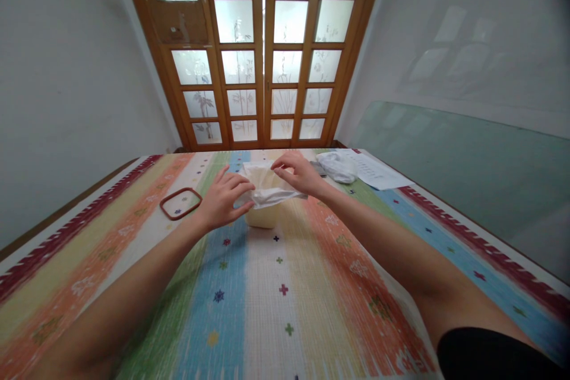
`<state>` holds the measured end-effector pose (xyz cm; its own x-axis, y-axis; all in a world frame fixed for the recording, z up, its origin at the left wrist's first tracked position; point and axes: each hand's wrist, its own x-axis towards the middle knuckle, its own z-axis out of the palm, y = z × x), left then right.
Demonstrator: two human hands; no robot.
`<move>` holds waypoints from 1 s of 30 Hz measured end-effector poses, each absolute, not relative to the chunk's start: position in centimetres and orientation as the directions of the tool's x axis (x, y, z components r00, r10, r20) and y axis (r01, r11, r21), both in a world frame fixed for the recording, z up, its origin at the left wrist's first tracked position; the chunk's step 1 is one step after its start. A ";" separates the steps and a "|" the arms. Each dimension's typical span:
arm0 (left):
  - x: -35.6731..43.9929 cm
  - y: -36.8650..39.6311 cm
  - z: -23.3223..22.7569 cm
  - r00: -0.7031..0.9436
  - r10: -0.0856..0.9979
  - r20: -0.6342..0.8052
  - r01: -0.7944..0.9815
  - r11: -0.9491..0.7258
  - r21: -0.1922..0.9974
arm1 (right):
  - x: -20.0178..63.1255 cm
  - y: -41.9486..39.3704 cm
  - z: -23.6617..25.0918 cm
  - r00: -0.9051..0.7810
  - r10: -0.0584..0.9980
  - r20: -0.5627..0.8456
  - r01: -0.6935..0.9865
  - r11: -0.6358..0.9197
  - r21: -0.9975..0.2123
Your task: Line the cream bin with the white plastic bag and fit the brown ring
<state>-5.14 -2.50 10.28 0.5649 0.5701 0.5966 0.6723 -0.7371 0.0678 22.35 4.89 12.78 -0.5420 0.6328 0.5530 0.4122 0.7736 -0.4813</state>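
Note:
A small cream-coloured bin [262, 218] stands on the table, with a thin white plastic bag [272, 195] spread over its mouth and folded outward at the front. My left hand [226, 197] is at the bin's left side, the bag's edge lying between its thumb and fingers. On the far right side of the rim, my right hand [297, 173] has its fingers bent and its thumb close to the fingertips, on the bag. The bag partly hides the bin's upper wall. A reddish-brown rounded ring [181, 203] lies flat to the left of my left hand.
A crumpled white plastic bundle [338, 166] lies beyond my right hand, beside a printed paper sheet [378, 171]. A striped, patterned cloth [267, 309] covers the table. Wooden doors with glass panes [285, 65] are behind it, and walls flank both sides.

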 end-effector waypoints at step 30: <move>-2.8 5.9 7.7 0.232 0.827 0.513 0.428 -0.560 0.709 | 20.0 6.5 6.4 -0.519 0.558 0.647 0.362 0.830 -0.426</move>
<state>-2.84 5.93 7.69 0.2324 0.8266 0.5126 0.4279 -0.5602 0.7093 20.04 6.50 6.44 -0.5195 0.5583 0.6469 0.3616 0.8295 -0.4256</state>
